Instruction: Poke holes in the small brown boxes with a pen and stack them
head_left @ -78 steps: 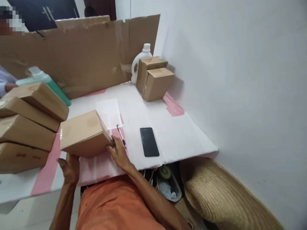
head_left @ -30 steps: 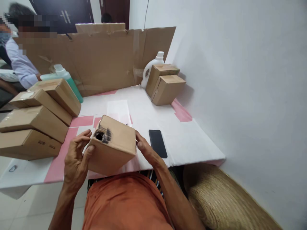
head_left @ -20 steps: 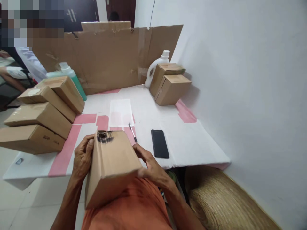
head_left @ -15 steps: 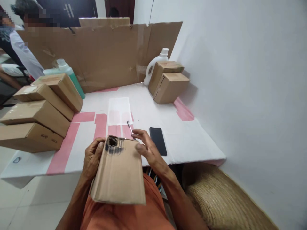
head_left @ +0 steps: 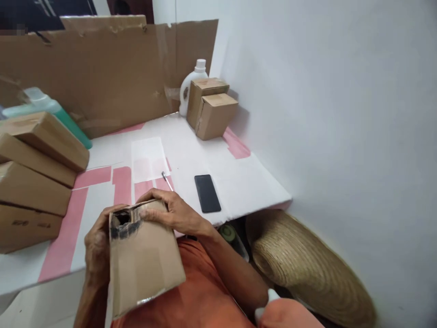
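Observation:
I hold a brown cardboard box point(head_left: 143, 264) against my lap, tilted toward me, with a torn, black-smudged hole near its top edge. My left hand point(head_left: 95, 246) grips the box's left side, fingers curled behind it. My right hand point(head_left: 170, 212) lies over the box's top edge, fingers closed on it. Just beyond my right hand a pen point(head_left: 166, 180) lies on the table, and a black phone point(head_left: 207, 193) sits to its right.
The white table point(head_left: 239, 182) has pink strips and a sheet of white paper point(head_left: 148, 157). Several stacked cardboard boxes point(head_left: 34, 177) stand left, with a green bottle point(head_left: 51, 111) behind. Two small boxes point(head_left: 211, 109) and a white jug point(head_left: 189, 84) stand by the cardboard backboard point(head_left: 102, 68). A straw hat point(head_left: 307, 264) lies below right.
The box came off the table edge, turned so its holed end faces up, and dropped to my lap. My right hand moved from its side onto its top edge.

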Demonstrator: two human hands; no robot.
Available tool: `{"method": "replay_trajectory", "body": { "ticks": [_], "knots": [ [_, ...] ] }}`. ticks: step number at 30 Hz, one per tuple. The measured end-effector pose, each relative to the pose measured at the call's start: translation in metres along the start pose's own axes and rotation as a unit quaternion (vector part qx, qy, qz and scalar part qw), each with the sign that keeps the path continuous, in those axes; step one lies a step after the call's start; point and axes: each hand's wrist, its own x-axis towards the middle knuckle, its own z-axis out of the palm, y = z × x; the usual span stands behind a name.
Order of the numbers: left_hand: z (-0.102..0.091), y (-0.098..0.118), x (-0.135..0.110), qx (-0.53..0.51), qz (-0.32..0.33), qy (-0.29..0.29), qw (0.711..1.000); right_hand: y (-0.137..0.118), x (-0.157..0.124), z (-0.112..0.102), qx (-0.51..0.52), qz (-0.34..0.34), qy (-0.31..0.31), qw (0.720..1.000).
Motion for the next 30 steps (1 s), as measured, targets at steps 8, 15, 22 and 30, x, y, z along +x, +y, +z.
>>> {"method": "replay_trajectory", "body": {
  "ticks": [8, 15, 22, 30],
  "knots": [
    [0.014, 0.046, -0.038, 0.042, -0.027, -0.005, 0.999, -0.031, -0.022, 0.023, -0.279, -0.041, 0.085, 0.956],
    [-0.012, 0.034, -0.041, 0.166, -0.025, 0.040, 0.985, -0.018, -0.013, 0.050, -0.376, -0.072, 0.085, 0.920],
    [-0.008, 0.045, -0.054, 0.194, -0.014, 0.080, 0.978, -0.014, -0.012, 0.060, -0.389, -0.087, 0.075, 0.914],
    [0.010, 0.067, -0.056, 0.182, -0.069, 0.066, 0.979, 0.016, -0.015, -0.015, -0.127, -0.019, 0.231, 0.964]
  ]
}}
